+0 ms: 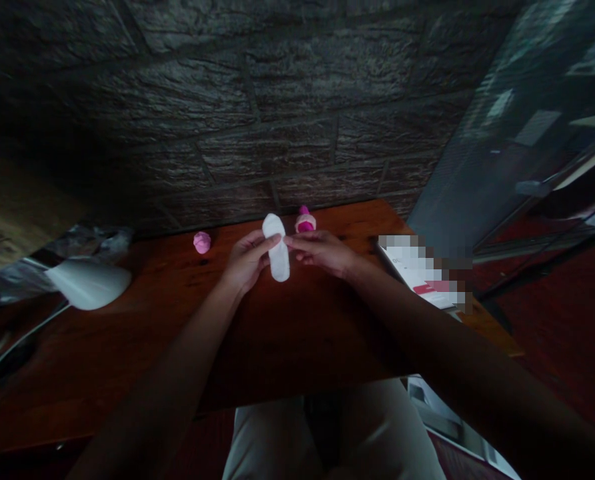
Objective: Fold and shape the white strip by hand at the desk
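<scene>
Above the wooden table, a long white sock [278,257] with rounded ends is held upright and flat. My left hand [246,261] is closed on its left side, the thumb lying across the front. From the right, my right hand [322,250] pinches the sock's edge near mid-length with thumb and forefinger. Just behind the right hand sits a bundle of pink and magenta cloth [306,221], partly covered by the fingers. A balled-up pink cloth [202,243] rests farther left, apart from both hands.
A dark brick wall [297,133] runs along the back of the wooden table [272,340]. On the left stand a white lamp head [90,283], crumpled clear plastic [107,243] and a cardboard box [17,207]. A partly blurred tablet-like screen [412,263] lies at the right edge.
</scene>
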The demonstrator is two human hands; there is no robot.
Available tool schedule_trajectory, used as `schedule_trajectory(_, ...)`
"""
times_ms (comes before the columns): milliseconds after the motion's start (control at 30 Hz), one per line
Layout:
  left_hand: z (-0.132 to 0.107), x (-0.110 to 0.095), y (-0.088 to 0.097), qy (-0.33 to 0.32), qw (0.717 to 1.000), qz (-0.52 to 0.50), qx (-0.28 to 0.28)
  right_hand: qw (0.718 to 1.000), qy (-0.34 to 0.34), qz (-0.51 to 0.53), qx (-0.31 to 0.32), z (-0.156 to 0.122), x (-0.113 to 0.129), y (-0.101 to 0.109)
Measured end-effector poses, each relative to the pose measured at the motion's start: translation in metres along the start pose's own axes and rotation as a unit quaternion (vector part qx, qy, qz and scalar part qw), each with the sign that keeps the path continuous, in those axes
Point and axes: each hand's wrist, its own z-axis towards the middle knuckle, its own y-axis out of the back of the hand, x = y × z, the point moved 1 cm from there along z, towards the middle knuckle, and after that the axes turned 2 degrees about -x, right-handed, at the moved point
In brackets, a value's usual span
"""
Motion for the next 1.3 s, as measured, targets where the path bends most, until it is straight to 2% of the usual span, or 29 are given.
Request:
schedule_trajectory(200, -0.0020, -0.0013, -0.0025, -0.005, 1.000, 0.006, 0.001, 0.999, 0.030, -0.030, -0.008, 0.0011, -0.0003, 0.0021)
schedule_trajectory(400, -0.0021, 0.0008, -0.0030, -0.010, 1.000, 0.008, -0.027, 0.997, 0.048, -0.060, -0.011, 0.0019, -0.0013, 0.0022)
schedule_trajectory(867, 0.0013, 0.0083, -0.0012, -0.022, 0.999, 0.027, -0.014, 0.986, 0.089, -0.135, -0.042, 0.0037, 0.0002, 0.0040)
schedule_trajectory(1100, -0.0015, 0.0062, -0.0031, -0.030, 0.998, 0.043, -0.033, 0.969, 0.124, -0.211, -0.031, 0.0024, -0.0009, 0.0057)
schedule_trajectory(1300, -0.0022, 0.0062, -0.0036, -0.024, 0.998, 0.040, -0.047, 0.975, 0.108, -0.195, -0.009, 0.0016, -0.0005, 0.0040)
